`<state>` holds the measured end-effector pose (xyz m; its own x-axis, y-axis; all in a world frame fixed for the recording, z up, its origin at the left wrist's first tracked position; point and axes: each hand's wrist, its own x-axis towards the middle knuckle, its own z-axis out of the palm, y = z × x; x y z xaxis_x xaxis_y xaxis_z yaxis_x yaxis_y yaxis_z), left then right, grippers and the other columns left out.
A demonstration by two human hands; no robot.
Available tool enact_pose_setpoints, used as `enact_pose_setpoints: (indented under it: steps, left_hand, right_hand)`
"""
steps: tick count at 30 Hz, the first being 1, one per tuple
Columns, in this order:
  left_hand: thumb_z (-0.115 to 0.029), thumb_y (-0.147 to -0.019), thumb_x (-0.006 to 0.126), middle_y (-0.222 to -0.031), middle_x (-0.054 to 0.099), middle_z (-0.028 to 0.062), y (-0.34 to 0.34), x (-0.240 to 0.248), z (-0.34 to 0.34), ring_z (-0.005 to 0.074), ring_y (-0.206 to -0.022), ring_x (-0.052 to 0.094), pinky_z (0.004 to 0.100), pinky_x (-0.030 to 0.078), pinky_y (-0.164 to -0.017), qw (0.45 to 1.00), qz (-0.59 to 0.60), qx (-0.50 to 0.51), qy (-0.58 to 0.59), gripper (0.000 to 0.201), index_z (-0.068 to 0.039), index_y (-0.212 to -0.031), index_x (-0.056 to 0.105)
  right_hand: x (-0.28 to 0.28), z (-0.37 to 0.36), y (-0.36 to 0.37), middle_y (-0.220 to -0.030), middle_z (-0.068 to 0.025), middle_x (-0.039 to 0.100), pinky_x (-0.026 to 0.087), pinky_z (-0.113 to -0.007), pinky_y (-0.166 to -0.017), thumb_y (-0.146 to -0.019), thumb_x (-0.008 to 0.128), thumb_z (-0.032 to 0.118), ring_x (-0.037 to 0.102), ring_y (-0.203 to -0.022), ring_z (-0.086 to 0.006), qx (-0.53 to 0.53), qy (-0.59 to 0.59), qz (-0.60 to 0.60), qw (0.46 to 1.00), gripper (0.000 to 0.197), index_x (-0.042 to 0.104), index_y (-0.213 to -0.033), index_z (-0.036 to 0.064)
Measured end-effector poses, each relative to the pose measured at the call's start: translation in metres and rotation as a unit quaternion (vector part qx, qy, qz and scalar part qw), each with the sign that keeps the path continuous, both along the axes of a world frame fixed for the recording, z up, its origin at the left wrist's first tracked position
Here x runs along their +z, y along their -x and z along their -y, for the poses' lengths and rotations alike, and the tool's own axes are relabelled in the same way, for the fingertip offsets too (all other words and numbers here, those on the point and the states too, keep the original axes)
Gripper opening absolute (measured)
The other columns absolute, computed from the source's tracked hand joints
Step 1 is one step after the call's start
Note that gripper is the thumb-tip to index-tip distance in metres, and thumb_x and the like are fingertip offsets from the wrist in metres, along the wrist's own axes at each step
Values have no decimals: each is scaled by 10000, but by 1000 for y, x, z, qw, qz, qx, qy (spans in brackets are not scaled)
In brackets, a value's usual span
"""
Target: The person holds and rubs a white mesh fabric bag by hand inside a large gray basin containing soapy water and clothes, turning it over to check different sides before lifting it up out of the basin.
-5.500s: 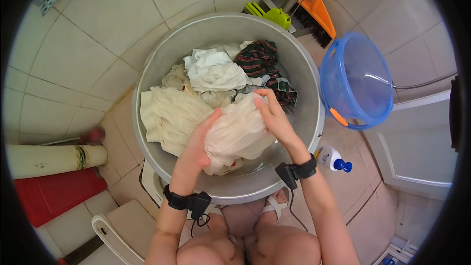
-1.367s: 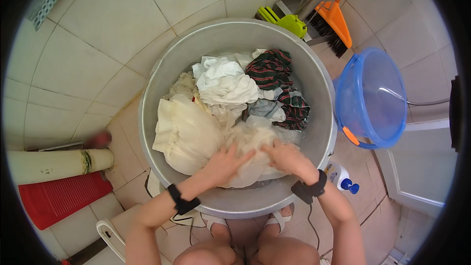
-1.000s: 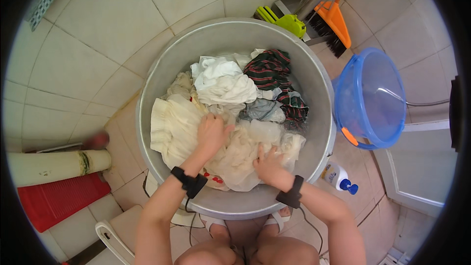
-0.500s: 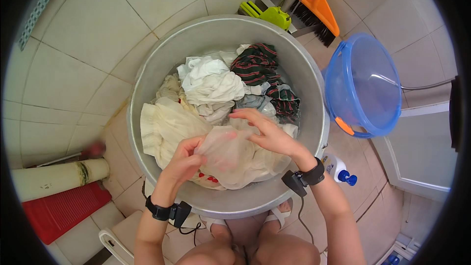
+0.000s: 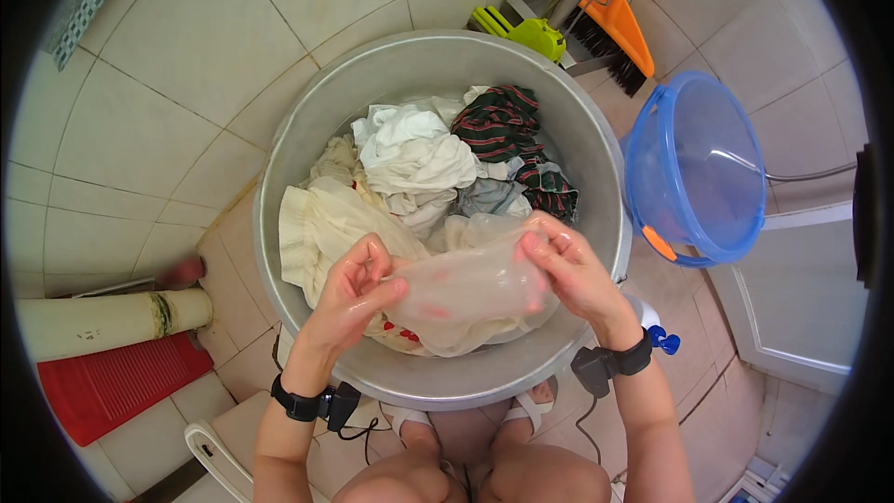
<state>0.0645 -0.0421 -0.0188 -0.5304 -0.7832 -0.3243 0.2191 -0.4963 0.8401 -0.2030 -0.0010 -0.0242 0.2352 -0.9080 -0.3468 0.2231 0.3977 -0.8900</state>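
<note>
Head view: wet pale cloth [image 5: 470,293] stretched between left hand [image 5: 349,293] and right hand [image 5: 573,270], both pinching it, above metal basin [image 5: 596,158].

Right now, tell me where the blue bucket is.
In the head view, the blue bucket lies tipped at the right, beside the metal basin, just below the orange broom.

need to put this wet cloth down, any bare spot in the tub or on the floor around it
The tub is crowded with clothes; only its far inner wall shows bare. Bare floor tiles lie to its upper left. Its right is tight with the blue bucket and broom. Both hands grip the wet cloth.
</note>
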Motion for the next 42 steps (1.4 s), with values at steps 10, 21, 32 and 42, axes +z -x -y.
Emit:
enact_pose_setpoints:
  steps: [10, 21, 32, 42]
  left_hand:
    - [-71, -819, 658, -879, 536, -4, 2, 2, 4, 39, -687, 473, 195, 388, -541, 981, 94, -142, 96, 167, -48, -971, 592]
    - [-112, -815, 676, -728, 547, -6, 2, 24, -7, 45, -670, 502, 218, 412, -560, 982, 123, -105, 101, 136, -24, -887, 602]
    - [-3, -760, 600, -695, 535, 29, 19, 3, -9, 115, -652, 545, 241, 456, -594, 873, 289, -12, 392, 62, 14, -817, 584]
    - [-68, -905, 445, -624, 518, -9, 3, 40, -20, 37, -473, 467, 180, 357, -430, 991, 7, -107, 77, 132, -14, -836, 544]
  right_hand:
    - [32, -11, 6, -802, -50, 622, 456, -219, -619, -958, 479, 242, 581, -692, -93, -40, 41, 3, 998, 261, 598, -962, 10]
    - [47, -20, 11, -843, -44, 626, 437, -207, -666, -944, 494, 194, 543, -744, -71, -85, 56, -12, 995, 222, 575, -837, 18]
    - [81, -39, 16, -747, -3, 573, 350, -183, -547, -931, 504, 243, 483, -640, -43, -169, 121, -71, 976, 253, 587, -842, 21]
    - [85, -35, 28, -629, -21, 556, 369, -176, -474, -958, 461, 233, 510, -512, -57, -270, 105, -62, 955, 316, 520, -712, 44]
